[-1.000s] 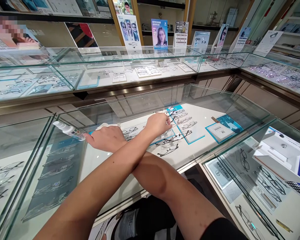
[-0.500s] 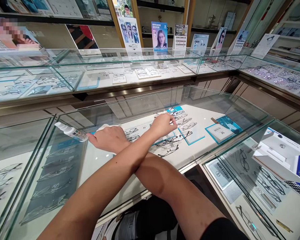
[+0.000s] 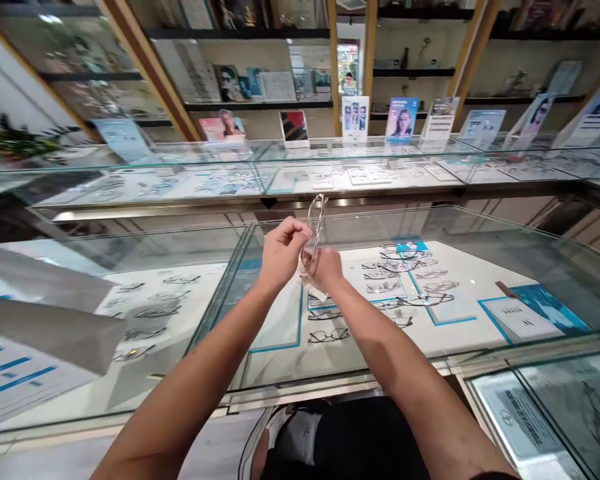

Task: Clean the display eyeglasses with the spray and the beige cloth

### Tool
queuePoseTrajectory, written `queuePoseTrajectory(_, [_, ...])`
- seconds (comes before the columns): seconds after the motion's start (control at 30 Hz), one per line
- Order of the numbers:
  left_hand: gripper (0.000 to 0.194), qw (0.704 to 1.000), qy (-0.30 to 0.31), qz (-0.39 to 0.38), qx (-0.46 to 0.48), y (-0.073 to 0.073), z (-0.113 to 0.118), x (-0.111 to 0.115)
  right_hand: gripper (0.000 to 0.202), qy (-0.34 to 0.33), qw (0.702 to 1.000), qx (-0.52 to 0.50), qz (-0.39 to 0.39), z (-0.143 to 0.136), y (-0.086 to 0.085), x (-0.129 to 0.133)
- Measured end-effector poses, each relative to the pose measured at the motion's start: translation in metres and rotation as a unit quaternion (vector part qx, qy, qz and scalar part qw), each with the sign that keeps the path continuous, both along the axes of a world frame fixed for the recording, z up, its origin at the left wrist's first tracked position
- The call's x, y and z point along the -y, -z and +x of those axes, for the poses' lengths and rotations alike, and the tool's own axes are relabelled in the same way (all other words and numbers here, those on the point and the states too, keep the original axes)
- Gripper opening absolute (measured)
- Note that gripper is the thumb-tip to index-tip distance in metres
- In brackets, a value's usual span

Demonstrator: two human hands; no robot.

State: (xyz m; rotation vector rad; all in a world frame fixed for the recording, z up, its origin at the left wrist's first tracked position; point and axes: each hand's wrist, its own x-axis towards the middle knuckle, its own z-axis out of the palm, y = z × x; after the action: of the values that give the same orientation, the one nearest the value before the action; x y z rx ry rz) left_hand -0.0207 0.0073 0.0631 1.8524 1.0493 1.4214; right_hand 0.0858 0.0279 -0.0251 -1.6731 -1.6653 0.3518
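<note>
A pair of thin-framed eyeglasses (image 3: 317, 217) is held up above the glass display counter (image 3: 275, 393), turned nearly edge-on. My left hand (image 3: 281, 250) pinches it at its left side, thumb and fingers closed. Just right of and below it, my right hand (image 3: 329, 268) is closed around the lower part of the eyeglasses. A pale, crumpled cloth or tissue (image 3: 314, 291) hangs under the right hand. The right fingertips are partly hidden behind the frame. Beneath the glass, several eyeglasses (image 3: 329, 335) lie in rows close to my hands.
At the left, a large white paper bag or box (image 3: 45, 353) with blue stripes stands on the counter. A second glass showcase (image 3: 220, 170) runs across the back, topped with upright cards (image 3: 355, 119). Another glass case (image 3: 545, 407) meets the counter at the lower right.
My crossed arms have come apart, and both hands now meet at the eyeglasses. The white spray bottle by my right hand is out of sight. The view has swung left.
</note>
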Motion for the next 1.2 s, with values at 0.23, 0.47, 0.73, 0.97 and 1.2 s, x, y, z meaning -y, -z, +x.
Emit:
queuePoseTrajectory(0.23, [0.027,0.996,-0.087,-0.034,-0.011,0.069,-0.055,-0.031,0.062,0.012,0.997,-0.046,0.056,0.016,0.000,-0.003])
queuePoseTrajectory(0.47, [0.023,0.997,-0.063,-0.030,-0.011,0.087,-0.050,-0.024,0.066,-0.056,0.962,-0.261,0.060,0.019,-0.003,-0.009])
queuePoseTrajectory(0.73, [0.019,0.997,-0.054,-0.044,-0.015,0.090,-0.045,-0.016,0.041,-0.143,0.866,-0.476,-0.061,0.020,-0.004,-0.009])
queuePoseTrajectory(0.97, [0.019,0.985,-0.014,-0.086,0.148,0.102,-0.044,-0.035,0.032,-0.201,0.840,-0.500,-0.059,0.012,-0.002,-0.006])
queuePoseTrajectory(1.2, [0.018,0.983,0.028,-0.080,0.163,0.106,-0.043,-0.035,0.038,-0.208,0.831,-0.513,-0.051,0.011,-0.001,-0.005])
